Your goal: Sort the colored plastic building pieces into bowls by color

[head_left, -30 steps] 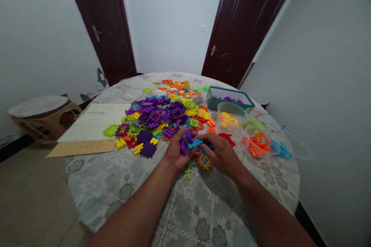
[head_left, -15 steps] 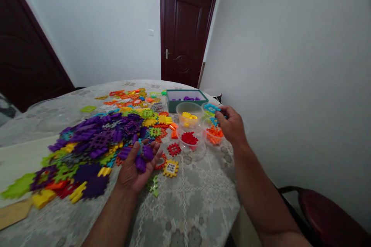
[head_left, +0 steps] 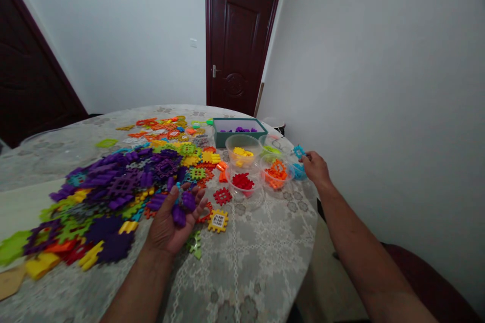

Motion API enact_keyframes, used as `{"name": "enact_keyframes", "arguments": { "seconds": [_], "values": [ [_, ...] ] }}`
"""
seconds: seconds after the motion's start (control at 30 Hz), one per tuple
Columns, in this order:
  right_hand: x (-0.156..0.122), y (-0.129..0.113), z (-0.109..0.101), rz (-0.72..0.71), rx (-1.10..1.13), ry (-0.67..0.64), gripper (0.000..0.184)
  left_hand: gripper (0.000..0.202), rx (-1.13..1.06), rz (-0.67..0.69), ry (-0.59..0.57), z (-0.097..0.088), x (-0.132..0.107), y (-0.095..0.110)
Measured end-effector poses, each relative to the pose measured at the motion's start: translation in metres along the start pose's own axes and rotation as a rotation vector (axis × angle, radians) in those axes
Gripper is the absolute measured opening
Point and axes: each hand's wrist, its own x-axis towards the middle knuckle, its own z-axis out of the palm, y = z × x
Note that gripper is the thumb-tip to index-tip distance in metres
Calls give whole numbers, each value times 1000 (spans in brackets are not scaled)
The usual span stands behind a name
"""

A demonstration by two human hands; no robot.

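Note:
My left hand (head_left: pixel 176 219), palm up with curled fingers, cradles several purple building pieces (head_left: pixel 184 206) and a small blue one in front of the big mixed pile (head_left: pixel 125 181). Out at the table's right edge, my right hand (head_left: pixel 317 167) pinches a blue notched building piece (head_left: pixel 299 152). Just below that piece lie more blue pieces (head_left: pixel 299 171), in or beside the right-hand bowl. Left of them stands a clear bowl of orange pieces (head_left: pixel 277 171). Red pieces (head_left: pixel 242 180) and yellow pieces (head_left: pixel 242 155) sit in two other clear bowls.
A green-rimmed box (head_left: pixel 220 138) with purple pieces stands behind the bowls. On the cloth in front lie a red square piece (head_left: pixel 222 196), a yellow square piece with a label (head_left: pixel 217 221) and a green piece (head_left: pixel 194 245). A dark red chair (head_left: pixel 413 272) stands at the right.
My right hand has moved right and slightly down with a blue piece, away from the bowl of green pieces. My left hand keeps its purple pieces. The view has shifted slightly.

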Motion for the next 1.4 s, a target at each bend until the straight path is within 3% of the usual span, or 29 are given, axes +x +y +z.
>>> {"name": "enact_keyframes", "arguments": {
  "seconds": [0.4,0.53,0.63,0.73,0.87,1.0,1.1,1.3,1.4],
  "values": [
    [-19,-7,-4,-5,-364,37,42,19,-51,-42,-24,3,-8,1],
    [-25,-14,-4,-115,-384,150,45,26,-92,-96,-68,-3,-6,-1],
    [-38,-48,-8,-308,-175,203,41,26,-111,-96,-122,-8,-3,-3],
    [-73,-107,-11,-469,127,60,32,23,-121,-97,-158,-10,0,-5],
    [-134,-191,0,-680,433,-358,28,21,-79,-91,-169,-12,1,-8],
    [-176,-238,25,-829,585,-512,37,29,80,10,-200,-14,2,-13],
    [-189,-245,42,-851,627,-540,36,41,184,78,-203,-14,3,-17],
    [-194,-227,60,-544,797,-594,25,42,202,77,-120,-11,1,-19],
    [-194,-219,65,-485,864,-626,24,39,174,15,-76,-9,1,-18]
  ]
}}
